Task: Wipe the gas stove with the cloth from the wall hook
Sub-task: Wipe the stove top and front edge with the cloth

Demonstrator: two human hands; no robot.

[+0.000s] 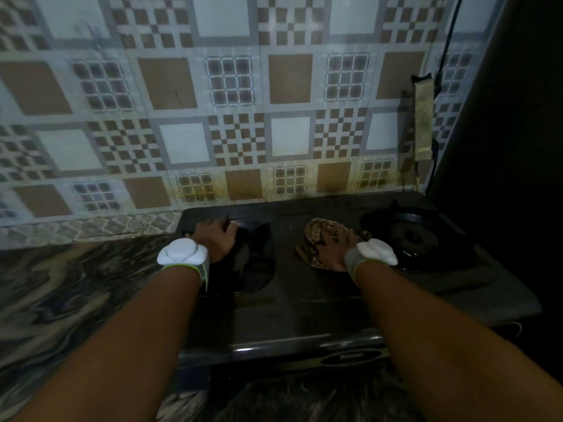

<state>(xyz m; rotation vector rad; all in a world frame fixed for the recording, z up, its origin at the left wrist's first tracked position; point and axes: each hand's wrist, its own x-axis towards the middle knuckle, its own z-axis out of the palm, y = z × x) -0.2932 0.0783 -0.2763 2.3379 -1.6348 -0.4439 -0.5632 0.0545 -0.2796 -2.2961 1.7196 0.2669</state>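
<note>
A dark two-burner gas stove (304, 300) stands on a marbled counter against the tiled wall. My right hand (333, 248) presses a brown patterned cloth (316, 233) flat on the stove top between the two burners. At the left burner (256, 260), my left hand (217, 239) grips the dark pan support at its far left side. Both wrists wear white bands.
The right burner (414, 236) with its pan support sits beside my right hand. A yellowish strip (423, 117) hangs on the wall above the stove's back right corner, next to a dark cord (449, 41). The marbled counter (76, 284) extends left.
</note>
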